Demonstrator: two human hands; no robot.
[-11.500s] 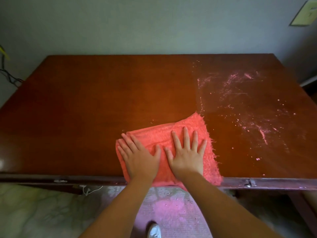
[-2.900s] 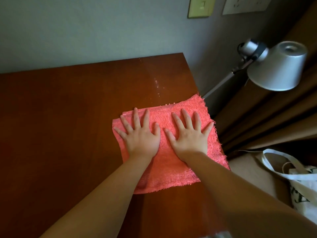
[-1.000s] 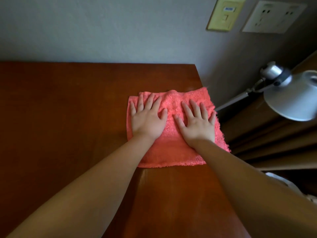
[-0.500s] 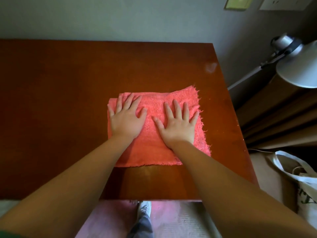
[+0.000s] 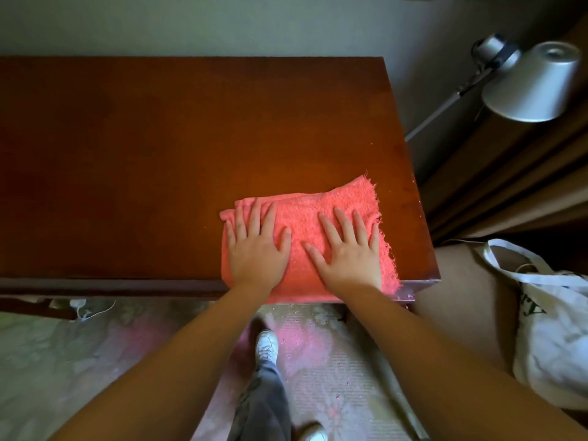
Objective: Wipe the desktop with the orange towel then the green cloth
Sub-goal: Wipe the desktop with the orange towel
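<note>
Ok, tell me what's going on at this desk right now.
A person presses the orange towel flat on the desktop, left hand and right hand side by side, fingers spread. The towel lies at the near right corner, its edge hanging over the front. The green cloth is not in view; that step is not yet done. A lamp and a white bag sit to the right.

A single head-worn camera is looking steeply down, close over the near right corner of the glossy reddish-brown wooden desktop (image 5: 159, 138), taking in the plain grey wall (image 5: 222, 23) beyond and the pale patterned floor (image 5: 337, 377) below.
</note>
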